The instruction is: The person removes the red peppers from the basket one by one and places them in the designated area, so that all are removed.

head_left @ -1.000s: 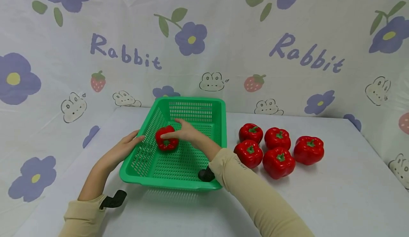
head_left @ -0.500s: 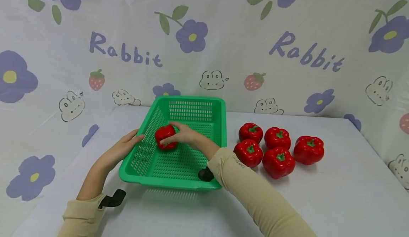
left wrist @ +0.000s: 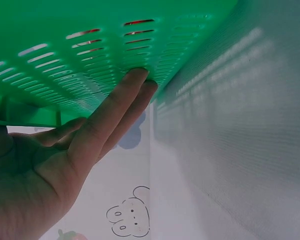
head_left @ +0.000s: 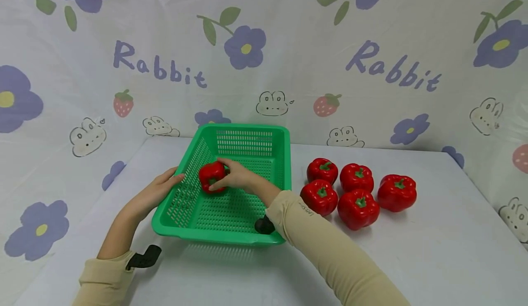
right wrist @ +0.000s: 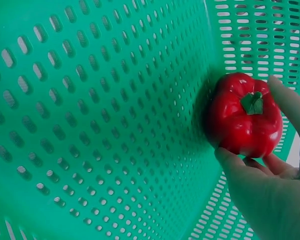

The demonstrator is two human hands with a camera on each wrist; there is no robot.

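Note:
A glossy red bell pepper [right wrist: 242, 127] with a green stem lies in the left part of a green perforated basket [head_left: 224, 237]. My right hand [head_left: 243, 177] reaches into the basket and holds this pepper, its thumb on one side and fingers on the other. At the basket's left wall is my left hand [head_left: 158, 190]; the thumb hooks over the rim. Beneath, in the left wrist view, straight fingers [left wrist: 117, 110] of that hand touch the outside of the slotted wall.
To the right of the basket, several red bell peppers [head_left: 359, 209] stand grouped on the white table [head_left: 437, 251]. A patterned cloth [head_left: 305, 31] hangs behind. The black wrist-camera piece [head_left: 264, 225] on the right wrist sits over the basket's front end.
My right hand's raised forefinger has come down, and the fingers have closed round the pepper, which has turned a little. The left hand stays at the basket rim.

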